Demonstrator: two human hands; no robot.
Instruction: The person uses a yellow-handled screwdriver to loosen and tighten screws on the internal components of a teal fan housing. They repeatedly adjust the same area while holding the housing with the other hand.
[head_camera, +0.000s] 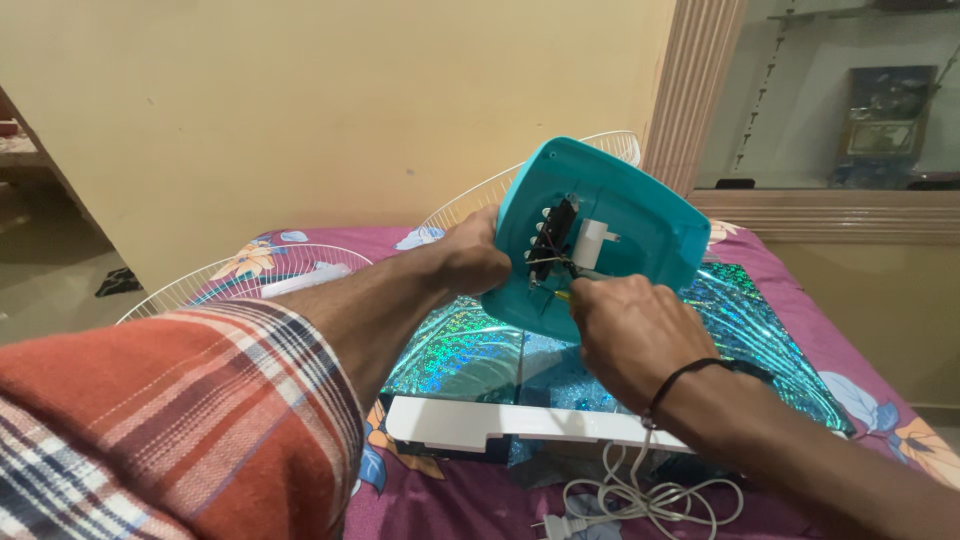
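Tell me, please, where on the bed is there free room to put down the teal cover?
The shiny green sheet is bare between the left forearm and the white panel. Its right part, beyond the right hand, is also free. The purple bedspread is open at the right edge. Crowded: the white cord in front, and the fan grilles at the left.

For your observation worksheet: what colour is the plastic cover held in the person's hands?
Turquoise; the plastic cover shows best in the head view.
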